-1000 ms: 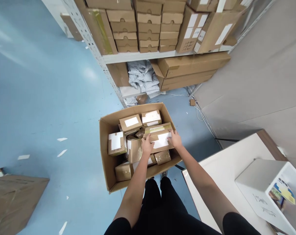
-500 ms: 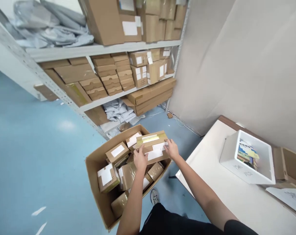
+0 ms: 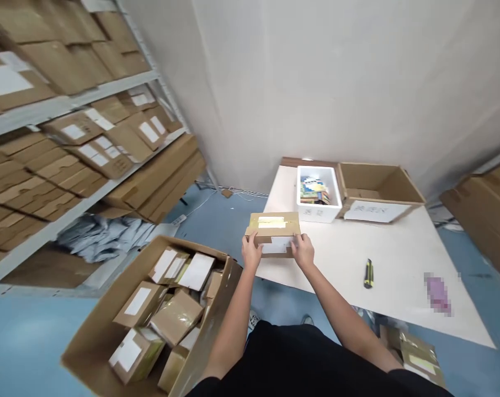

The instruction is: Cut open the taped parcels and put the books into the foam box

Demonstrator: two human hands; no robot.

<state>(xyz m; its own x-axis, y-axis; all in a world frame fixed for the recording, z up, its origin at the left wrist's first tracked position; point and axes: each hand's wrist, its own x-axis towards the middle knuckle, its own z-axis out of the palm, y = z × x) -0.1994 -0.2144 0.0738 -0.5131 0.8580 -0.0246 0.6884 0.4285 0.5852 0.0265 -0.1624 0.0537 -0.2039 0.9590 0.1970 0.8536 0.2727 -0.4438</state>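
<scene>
A flat brown cardboard parcel (image 3: 274,229) sits between the left hand (image 3: 251,252) and the right hand (image 3: 303,251), over the near left corner of the white tabletop (image 3: 357,286). Behind it on the tabletop stands a white foam box (image 3: 318,212), with an open brown cardboard box (image 3: 374,212) just beside it on the right. A black-and-yellow utility knife (image 3: 368,273) lies to the parcel's right. Left of the tabletop, on the floor (image 3: 217,220), a large open cardboard carton (image 3: 204,336) holds small parcels (image 3: 176,315). Metal shelving (image 3: 68,212) stands farther left.

Bright, even indoor light with soft shadows; wide-angle bending and motion blur toward the left edge.
</scene>
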